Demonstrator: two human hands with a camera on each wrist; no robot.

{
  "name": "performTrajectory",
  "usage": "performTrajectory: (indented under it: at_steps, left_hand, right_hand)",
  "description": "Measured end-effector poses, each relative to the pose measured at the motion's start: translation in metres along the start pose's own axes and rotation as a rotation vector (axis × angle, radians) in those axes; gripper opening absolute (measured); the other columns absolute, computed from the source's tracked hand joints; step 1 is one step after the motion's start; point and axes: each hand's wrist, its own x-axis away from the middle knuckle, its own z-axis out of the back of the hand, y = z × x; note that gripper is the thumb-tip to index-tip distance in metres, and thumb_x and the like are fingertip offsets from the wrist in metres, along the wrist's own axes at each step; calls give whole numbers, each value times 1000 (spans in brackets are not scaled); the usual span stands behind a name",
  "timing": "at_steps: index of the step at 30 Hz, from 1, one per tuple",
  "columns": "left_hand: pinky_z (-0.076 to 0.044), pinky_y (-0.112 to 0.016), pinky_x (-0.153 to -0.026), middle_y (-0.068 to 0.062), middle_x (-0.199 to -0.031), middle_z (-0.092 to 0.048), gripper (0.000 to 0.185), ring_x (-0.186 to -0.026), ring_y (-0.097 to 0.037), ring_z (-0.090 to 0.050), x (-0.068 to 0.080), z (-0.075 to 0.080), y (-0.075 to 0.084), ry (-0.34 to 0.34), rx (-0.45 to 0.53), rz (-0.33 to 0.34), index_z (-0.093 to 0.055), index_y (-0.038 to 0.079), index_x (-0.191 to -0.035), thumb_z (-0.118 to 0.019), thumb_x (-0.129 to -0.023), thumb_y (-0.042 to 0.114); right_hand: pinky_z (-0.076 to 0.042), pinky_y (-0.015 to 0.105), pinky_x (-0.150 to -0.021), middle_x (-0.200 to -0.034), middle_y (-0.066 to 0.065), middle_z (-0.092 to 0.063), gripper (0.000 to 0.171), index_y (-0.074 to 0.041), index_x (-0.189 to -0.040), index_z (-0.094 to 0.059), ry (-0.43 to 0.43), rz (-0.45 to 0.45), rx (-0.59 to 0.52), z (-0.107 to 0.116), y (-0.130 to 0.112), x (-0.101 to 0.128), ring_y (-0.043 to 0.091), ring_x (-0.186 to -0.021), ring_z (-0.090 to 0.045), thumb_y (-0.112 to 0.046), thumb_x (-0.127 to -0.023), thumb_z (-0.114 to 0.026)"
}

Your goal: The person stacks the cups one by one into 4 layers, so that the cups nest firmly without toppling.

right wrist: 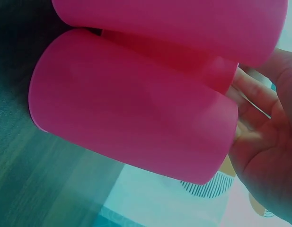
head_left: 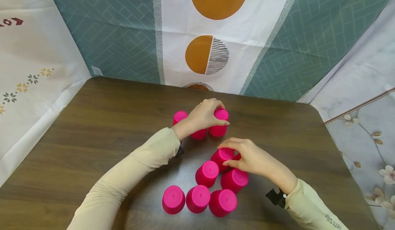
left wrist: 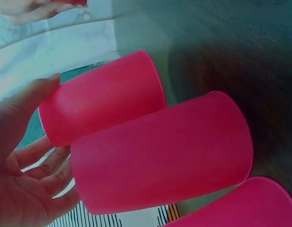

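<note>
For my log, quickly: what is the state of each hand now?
Left hand: grips a far pink cup.
Right hand: holds a near pink cup.

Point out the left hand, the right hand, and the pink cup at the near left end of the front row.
left hand (head_left: 202,115), head view, on the back of the hand.
right hand (head_left: 251,158), head view, on the back of the hand.
near-left cup (head_left: 173,198), head view, on its upturned base.
</note>
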Motion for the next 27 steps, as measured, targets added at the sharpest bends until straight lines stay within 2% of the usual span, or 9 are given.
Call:
performTrajectory:
  at_steps: [8,17,23,27]
  left_hand:
    - [-50,-22,-71,-2,-100,-63,48,-86,-13,-59,-3,-2,-1,-50,-67,-33,-63,8,-106,-79,-72,39]
    - [-49,-21,-71,-3,-101,-62,48,-87,-14,-58,-1,-3,-6,-92,-50,-24,-63,8,-106,-80,-72,37]
    - [-50,-22,-73,-3,-104,-62,47,-90,-14,-58,0,-4,-9,-106,-27,-23,-62,8,-108,-79,-73,35]
    - [-50,-22,-71,-3,-101,-61,45,-88,-14,-57,2,-6,-9,-120,-42,-26,-62,10,-106,-79,-73,34]
  right_hand:
    - [-55,29,-71,-104,1,-64,43,-10,-110,-65,-18,-3,-20,6,1,-2,14,-90,-62,-19,-71,-81]
    - [-55,30,-71,-103,0,-64,44,-11,-110,-65,-30,-27,-17,5,-2,-4,14,-90,-61,-19,-70,-82]
    - [-55,26,-70,-103,0,-64,44,-11,-110,-65,-35,-33,-27,4,-2,-4,13,-88,-61,-19,-71,-81]
    - [-55,28,-71,-103,0,-64,44,-12,-110,-65,-36,-31,-31,4,-2,-3,13,-89,-61,-18,-70,-82]
